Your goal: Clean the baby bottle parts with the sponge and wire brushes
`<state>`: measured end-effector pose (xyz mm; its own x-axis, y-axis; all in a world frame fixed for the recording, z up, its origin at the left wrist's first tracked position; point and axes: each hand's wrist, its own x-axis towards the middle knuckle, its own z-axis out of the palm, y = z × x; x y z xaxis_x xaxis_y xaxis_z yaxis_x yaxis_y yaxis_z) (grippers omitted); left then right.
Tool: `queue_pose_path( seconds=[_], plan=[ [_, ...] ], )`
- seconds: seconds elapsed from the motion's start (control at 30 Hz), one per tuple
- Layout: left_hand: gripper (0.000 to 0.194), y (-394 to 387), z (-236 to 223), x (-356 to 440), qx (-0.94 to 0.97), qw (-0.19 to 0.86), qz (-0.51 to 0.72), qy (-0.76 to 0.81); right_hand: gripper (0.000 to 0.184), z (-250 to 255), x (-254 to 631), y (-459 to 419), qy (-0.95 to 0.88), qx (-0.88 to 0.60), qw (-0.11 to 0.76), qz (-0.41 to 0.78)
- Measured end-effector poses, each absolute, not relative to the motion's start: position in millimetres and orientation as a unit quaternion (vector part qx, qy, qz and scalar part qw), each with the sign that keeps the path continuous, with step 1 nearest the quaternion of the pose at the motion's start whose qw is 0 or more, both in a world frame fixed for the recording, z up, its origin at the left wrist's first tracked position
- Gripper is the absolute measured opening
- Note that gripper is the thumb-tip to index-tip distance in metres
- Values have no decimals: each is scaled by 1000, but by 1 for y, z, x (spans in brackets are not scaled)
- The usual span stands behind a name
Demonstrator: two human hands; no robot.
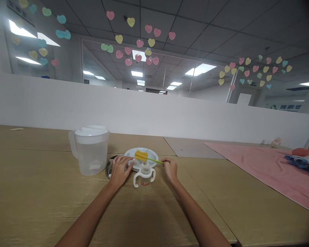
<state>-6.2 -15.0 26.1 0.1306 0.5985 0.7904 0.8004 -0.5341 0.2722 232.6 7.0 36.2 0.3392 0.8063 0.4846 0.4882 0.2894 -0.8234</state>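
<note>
My right hand [170,168] grips the thin green handle of a sponge brush [141,155], whose yellow head is over a white plate [154,154]. My left hand [120,169] is at the plate's left edge, its fingers curled at a clear, cup-like piece [136,160] beside the sponge; the fingers partly hide it. Between the hands and nearer to me, a clear baby bottle [145,178] with two white handles and red print stands upright, its top open. Under and behind my left hand sits a dark round dish [109,168] with small pale parts, mostly covered.
Left of my hands stands a lidded translucent pitcher [92,154]. A pink cloth [267,168] covers the table's right side, with a red, white and blue bundle [304,159] on it. A white wall [149,113] with glass above closes off the table's back.
</note>
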Motion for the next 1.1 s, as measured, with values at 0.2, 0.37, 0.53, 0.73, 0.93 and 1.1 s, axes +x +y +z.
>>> queue_pose_path(
  seconds=[0.2, 0.37, 0.53, 0.73, 0.93, 1.1],
  plan=[
    [25, -10, 21, -8, -702, 116, -528, -464, 31, 36, 226, 5, -579, -553, 571, 179],
    [24, -11, 22, -10, -665, 82, -574, -471, 32, 36, 227, 5, -571, -546, 585, 184],
    [22, -13, 24, -13, -656, 64, -590, -466, 32, 36, 227, 6, -559, -534, 602, 200],
    [17, -13, 23, -12, -664, 66, -591, -453, 31, 40, 223, 4, -564, -508, 610, 226],
    [22, -11, 21, -13, -653, 48, -592, -469, 30, 38, 225, 4, -549, -501, 629, 225],
    [27, -11, 21, -13, -661, 57, -587, -464, 29, 39, 226, 8, -509, -501, 655, 246]
  ],
)
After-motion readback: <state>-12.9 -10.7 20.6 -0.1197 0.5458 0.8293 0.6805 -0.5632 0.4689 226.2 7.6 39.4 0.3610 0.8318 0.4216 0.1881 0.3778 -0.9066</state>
